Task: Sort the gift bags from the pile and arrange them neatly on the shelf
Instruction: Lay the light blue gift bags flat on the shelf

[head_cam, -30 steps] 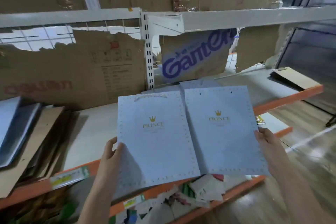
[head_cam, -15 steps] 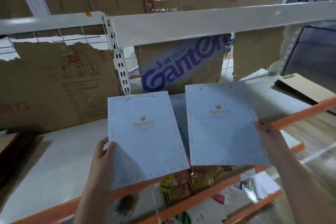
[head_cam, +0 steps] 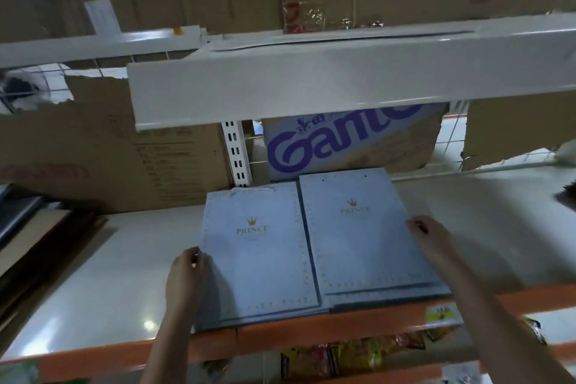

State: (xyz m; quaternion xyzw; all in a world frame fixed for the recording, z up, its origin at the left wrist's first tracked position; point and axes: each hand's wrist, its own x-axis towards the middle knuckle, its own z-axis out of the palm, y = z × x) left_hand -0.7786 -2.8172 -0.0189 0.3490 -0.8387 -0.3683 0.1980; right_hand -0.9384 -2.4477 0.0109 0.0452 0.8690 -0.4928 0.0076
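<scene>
Two flat pale-blue "PRINCE" gift bags, left gift bag (head_cam: 258,256) and right gift bag (head_cam: 364,234), lie side by side on the shelf (head_cam: 109,284), gold crowns at twelve o'clock. The left hand (head_cam: 185,274) curls its fingers on the left one's nine o'clock edge; the right hand (head_cam: 431,235) grips the other's three o'clock edge.

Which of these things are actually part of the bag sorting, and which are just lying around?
Part of the job:
left gift bag
right gift bag
shelf
left hand
right hand

Just lying about:
Gante carton
brown cardboard sheet
snack packets on the shelf below
</scene>
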